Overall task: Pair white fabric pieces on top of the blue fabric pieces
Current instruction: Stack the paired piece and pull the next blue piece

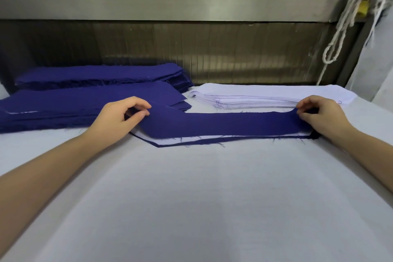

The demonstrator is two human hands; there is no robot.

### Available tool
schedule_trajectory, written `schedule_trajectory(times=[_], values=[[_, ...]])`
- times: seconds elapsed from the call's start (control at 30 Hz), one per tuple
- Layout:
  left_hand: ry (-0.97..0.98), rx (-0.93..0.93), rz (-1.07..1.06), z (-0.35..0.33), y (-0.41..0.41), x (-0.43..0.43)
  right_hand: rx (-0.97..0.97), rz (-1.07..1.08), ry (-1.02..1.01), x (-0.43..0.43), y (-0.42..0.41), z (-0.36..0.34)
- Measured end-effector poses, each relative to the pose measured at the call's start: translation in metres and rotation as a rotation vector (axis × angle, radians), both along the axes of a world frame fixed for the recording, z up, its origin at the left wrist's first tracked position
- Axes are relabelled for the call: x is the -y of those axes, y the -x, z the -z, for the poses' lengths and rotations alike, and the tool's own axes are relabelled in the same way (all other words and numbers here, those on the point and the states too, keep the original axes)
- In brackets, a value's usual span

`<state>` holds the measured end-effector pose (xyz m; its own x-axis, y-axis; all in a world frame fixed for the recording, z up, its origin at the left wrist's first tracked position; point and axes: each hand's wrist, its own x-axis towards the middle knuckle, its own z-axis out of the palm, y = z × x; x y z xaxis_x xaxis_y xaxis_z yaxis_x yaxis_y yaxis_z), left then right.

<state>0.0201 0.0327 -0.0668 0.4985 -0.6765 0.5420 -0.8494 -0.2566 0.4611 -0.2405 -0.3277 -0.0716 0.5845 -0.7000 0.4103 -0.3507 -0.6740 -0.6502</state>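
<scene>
A long blue fabric piece [223, 124] stretches across the middle of the table. My left hand [119, 116] pinches its left end and my right hand [321, 116] pinches its right end. Under it lies a white fabric piece [191, 138] on another blue piece, whose thin edge [212, 143] shows along the front. A stack of white fabric pieces [255, 97] sits just behind. Two stacks of blue pieces lie at the left, a near stack [63, 106] and a far stack [100, 75].
The table [202, 198] is covered in white cloth. A metal panel [191, 49] runs along the back edge. White cords [348, 27] hang at the upper right corner.
</scene>
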Motion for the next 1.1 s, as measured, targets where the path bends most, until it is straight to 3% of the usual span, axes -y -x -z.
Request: schedule_trajectory(times=[0.33,0.8,1.1], values=[[0.021,0.027,0.033,-0.003,0.001,-0.007,-0.003,0.046,0.176,-0.006,0.007,-0.01],[-0.094,0.055,0.063,-0.003,0.003,-0.009,-0.162,0.04,0.205,-0.001,0.008,-0.005],[-0.069,-0.009,0.084,-0.004,0.002,-0.012,-0.133,0.055,0.239,0.001,0.008,-0.004]])
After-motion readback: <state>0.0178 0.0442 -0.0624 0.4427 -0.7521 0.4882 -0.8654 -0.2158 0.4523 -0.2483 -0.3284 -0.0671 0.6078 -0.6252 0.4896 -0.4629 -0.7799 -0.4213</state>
